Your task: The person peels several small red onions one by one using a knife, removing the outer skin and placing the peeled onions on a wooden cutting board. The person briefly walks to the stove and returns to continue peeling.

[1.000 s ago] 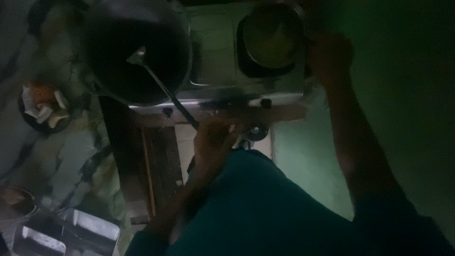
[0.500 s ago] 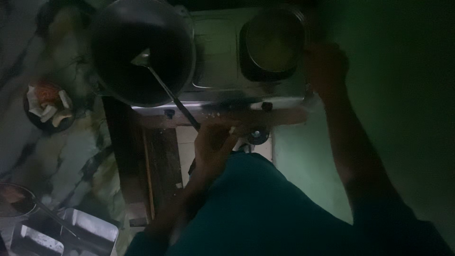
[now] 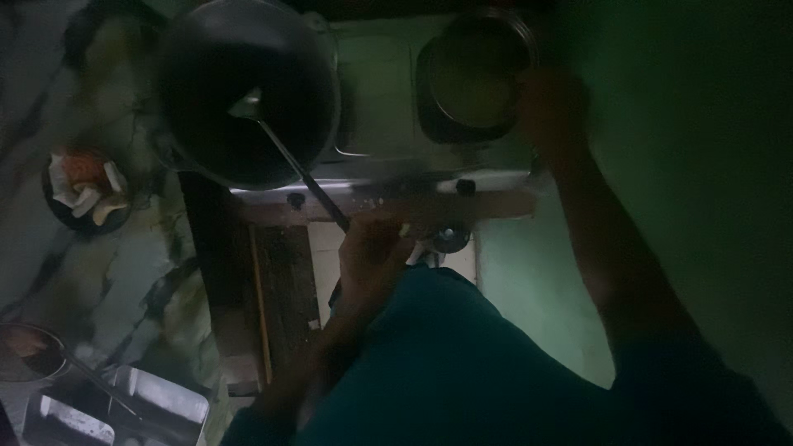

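Left hand: your left hand sits at centre frame, just below the stove's front edge, its fingers curled round the end of the ladle handle.
Ladle: the ladle runs from your left hand up and to the left; its bowl lies inside the wok, its long thin handle crosses the wok's rim and ends in your grip.
Wok: the wok is wide, dark and round, at upper left of the frame on the stove's left burner, up and left of your left hand.
Right hand: your right hand is at upper right, touching the right rim of the pot; the blur and the dark keep you from seeing whether it grips the rim or only rests there.
Pot: the pot stands on the right burner at top centre-right, with a pale yellowish filling, just left of your right hand.
Stove: the stove is a pale two-burner top, its knobs along the front edge just above your left hand.
Counter: the counter fills the left side, marbled; a small dark bowl of orange and white pieces lies on it, well left of your left hand.
Lower left: metal trays at the corner.
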The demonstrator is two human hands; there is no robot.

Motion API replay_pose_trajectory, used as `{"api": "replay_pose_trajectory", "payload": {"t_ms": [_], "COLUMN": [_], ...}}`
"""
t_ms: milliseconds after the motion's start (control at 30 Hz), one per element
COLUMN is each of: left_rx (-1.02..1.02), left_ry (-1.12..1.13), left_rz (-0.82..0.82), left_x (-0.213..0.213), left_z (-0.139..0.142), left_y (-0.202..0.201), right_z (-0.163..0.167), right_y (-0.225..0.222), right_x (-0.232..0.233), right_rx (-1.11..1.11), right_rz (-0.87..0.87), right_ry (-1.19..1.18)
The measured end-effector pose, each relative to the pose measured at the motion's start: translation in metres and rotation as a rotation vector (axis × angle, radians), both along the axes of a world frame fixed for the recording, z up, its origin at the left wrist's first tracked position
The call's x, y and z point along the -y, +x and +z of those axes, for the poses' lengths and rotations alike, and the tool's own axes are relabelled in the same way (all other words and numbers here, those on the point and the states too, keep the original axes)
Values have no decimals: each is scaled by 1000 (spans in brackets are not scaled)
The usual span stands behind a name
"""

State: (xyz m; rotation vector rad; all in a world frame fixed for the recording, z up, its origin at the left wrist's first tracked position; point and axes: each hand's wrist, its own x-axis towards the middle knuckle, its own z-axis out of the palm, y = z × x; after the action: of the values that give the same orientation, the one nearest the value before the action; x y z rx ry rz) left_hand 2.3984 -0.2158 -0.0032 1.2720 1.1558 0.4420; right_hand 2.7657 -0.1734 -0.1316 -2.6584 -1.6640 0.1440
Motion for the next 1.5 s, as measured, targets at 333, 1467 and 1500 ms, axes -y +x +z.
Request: {"api": "replay_pose_trajectory", "payload": {"t_ms": [333,1467,1500], "left_rx": [135,494,501], "left_ry": [5,107,100], "left_rz": [11,41,51], "left_x": [-3,50,55], "left_z": [13,-6,-4], "left_y": [1,-10,-11], "right_z": [30,-20,-19], "right_y": [-7,-124,-128], "right_x": [13,208,216], "right_rx": [-182,-1709,-1650], "right_rz": [-69,-688,-694], "right_ry": [26,237,204]}}
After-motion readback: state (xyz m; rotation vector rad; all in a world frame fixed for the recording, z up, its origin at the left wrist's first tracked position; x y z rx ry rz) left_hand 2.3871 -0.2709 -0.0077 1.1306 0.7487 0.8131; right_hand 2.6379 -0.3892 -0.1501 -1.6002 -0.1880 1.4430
